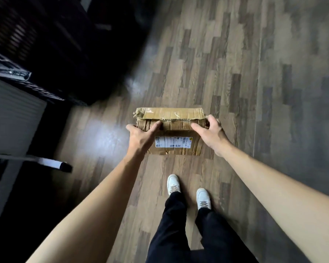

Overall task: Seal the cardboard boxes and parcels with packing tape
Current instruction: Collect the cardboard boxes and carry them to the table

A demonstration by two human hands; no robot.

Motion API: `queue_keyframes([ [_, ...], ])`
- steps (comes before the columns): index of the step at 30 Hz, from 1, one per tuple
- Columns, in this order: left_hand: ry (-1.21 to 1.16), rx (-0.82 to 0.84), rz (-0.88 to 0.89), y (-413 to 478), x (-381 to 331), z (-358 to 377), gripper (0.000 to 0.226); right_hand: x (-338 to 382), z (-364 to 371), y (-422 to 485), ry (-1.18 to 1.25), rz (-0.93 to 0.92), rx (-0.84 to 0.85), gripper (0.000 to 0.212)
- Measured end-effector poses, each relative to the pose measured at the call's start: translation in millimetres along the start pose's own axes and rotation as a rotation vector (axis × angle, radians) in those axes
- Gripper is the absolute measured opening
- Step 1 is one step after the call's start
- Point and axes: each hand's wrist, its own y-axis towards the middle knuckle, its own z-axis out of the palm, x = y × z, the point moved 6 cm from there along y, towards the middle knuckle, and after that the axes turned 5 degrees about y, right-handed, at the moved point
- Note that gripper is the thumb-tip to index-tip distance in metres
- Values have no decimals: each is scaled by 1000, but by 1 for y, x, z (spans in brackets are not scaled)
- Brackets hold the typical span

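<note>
A worn brown cardboard box [176,128] with a white shipping label on its near face and clear tape along its top seam is held out in front of me above the wooden floor. My left hand [141,137] grips its left end, thumb on the near face and fingers round the side. My right hand [211,132] grips the right end, thumb on the near face and fingers curled over the top corner. No roll of packing tape is in view.
Wood-pattern floor [254,92] spreads ahead and to the right. Dark furniture [65,54] fills the upper left, with a grey-white surface [11,114] and a white bar [51,163] at the left. My white shoes [188,190] and black trousers are below the box.
</note>
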Motion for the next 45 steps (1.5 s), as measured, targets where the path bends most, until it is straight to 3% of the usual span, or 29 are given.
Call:
queue_keyframes([
  [3,-53,-94,-14,-25,9,-32,74,31,11,-14,-42,-88,121,45],
  [7,-130,-219,-97,-64,28,-75,104,74,34,-48,-144,-231,187,48],
  [12,-184,-330,-102,-110,57,-141,88,112,84,-98,-244,-351,303,56],
  [16,-228,-474,-117,-141,95,-208,84,137,140,-139,-263,-418,467,77],
  [20,-329,-573,-134,-163,149,-279,79,163,210,-179,-186,-438,532,55],
  [25,-400,-700,-208,-196,238,-377,71,187,327,-248,-179,-504,640,55],
  [31,-457,-833,-258,-250,339,-487,61,211,450,-364,-124,-598,825,28],
  [34,-469,-847,-244,-273,377,-528,69,230,505,-406,-138,-639,937,22],
  [40,-382,-907,-262,-311,446,-591,83,264,605,-473,-153,-714,1076,24],
  [45,-70,-1001,-321,-324,488,-645,89,260,688,-507,-165,-728,1147,31],
])
